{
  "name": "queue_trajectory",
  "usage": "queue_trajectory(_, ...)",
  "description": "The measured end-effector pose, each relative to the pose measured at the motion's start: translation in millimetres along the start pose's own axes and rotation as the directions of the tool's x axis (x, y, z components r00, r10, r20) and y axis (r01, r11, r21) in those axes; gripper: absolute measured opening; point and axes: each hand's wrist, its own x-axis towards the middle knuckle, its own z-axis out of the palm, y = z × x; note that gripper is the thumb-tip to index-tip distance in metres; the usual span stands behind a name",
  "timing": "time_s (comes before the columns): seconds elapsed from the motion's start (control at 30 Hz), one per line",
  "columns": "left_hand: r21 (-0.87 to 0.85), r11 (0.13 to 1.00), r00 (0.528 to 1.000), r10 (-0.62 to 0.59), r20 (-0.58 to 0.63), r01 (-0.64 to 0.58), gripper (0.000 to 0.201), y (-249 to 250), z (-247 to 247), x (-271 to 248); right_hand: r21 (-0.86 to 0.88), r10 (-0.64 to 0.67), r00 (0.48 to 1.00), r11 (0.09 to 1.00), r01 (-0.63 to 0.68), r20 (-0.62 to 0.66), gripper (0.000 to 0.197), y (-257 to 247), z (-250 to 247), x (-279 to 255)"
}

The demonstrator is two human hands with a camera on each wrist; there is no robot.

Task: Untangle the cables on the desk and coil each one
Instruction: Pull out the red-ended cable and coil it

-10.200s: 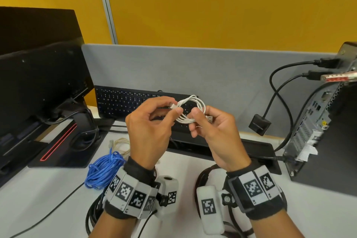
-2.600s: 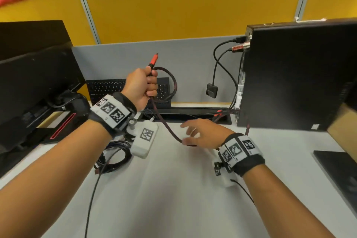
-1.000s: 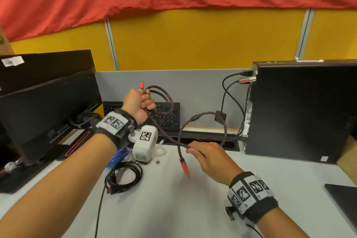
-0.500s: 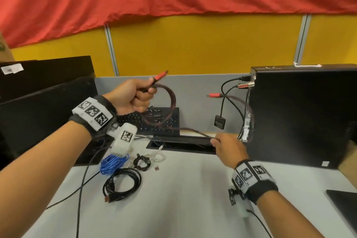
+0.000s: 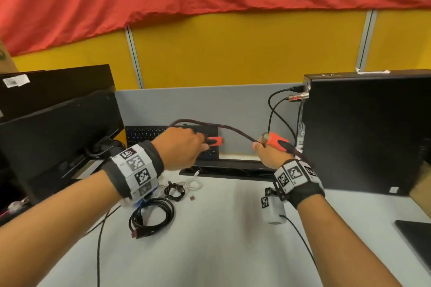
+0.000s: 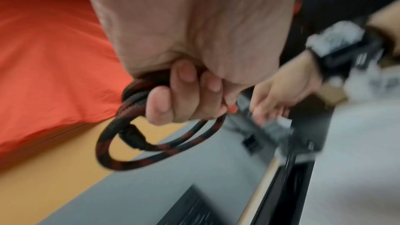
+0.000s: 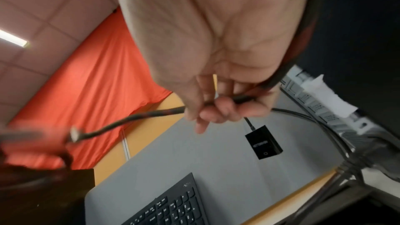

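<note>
A red-and-black braided cable point(image 5: 233, 128) arcs in the air between my hands above the back of the desk point(image 5: 221, 240). My left hand point(image 5: 186, 147) grips its coiled loops point(image 6: 151, 145), and one red plug point(image 5: 215, 141) sticks out of the fist. My right hand point(image 5: 265, 154) pinches the cable point(image 7: 151, 113) just by the other red plug point(image 5: 276, 141). A black coiled cable point(image 5: 151, 216), a small black coil point(image 5: 175, 191) and a white cable point(image 5: 194, 184) lie on the desk below my left wrist.
A black monitor point(image 5: 58, 135) stands at the left and a black computer tower point(image 5: 368, 133) at the right, with black leads point(image 5: 271, 109) plugged into its back. A keyboard point(image 5: 144, 134) leans on the grey partition behind a cable slot point(image 5: 228, 171). A dark flat device point(image 5: 415, 237) lies front right.
My left hand has come down and to the right with the coil. My right hand now holds the cable close to its second red plug, so the span between the hands is short.
</note>
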Motion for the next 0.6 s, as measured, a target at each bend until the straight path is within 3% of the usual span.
queue_trajectory(0.07,0.142,0.989,0.995,-0.06,0.082,0.048,0.033,-21,25,5,-0.05,-0.134,0.991,0.99,0.134,0.011,0.03,8,-7,-8)
queue_trajectory(0.13,0.147,0.987,0.992,-0.083,0.095,0.069,0.036,-38,45,7,-0.004,-0.206,0.978,0.978,0.206,-0.018,0.025,14,-13,-13)
queue_trajectory(0.27,0.119,0.985,0.992,-0.118,-0.041,0.122,0.038,-69,51,18,-0.053,-0.311,0.95,0.949,0.31,-0.011,0.03,31,-14,-16)
queue_trajectory(0.43,0.061,0.976,0.974,-0.205,-0.091,0.211,0.036,-103,32,36,-0.289,-0.301,0.951,0.918,0.271,-0.067,0.03,62,-5,-24)
queue_trajectory(0.53,-0.028,0.956,0.951,-0.294,-0.094,0.293,0.035,-110,24,39,-0.188,-0.332,0.94,0.931,0.312,-0.082,0.017,71,1,-28)
queue_trajectory(0.6,-0.268,0.91,0.93,-0.353,-0.102,0.316,0.039,-98,26,42,0.02,-0.347,0.923,0.935,0.355,-0.165,0.018,68,3,-27)
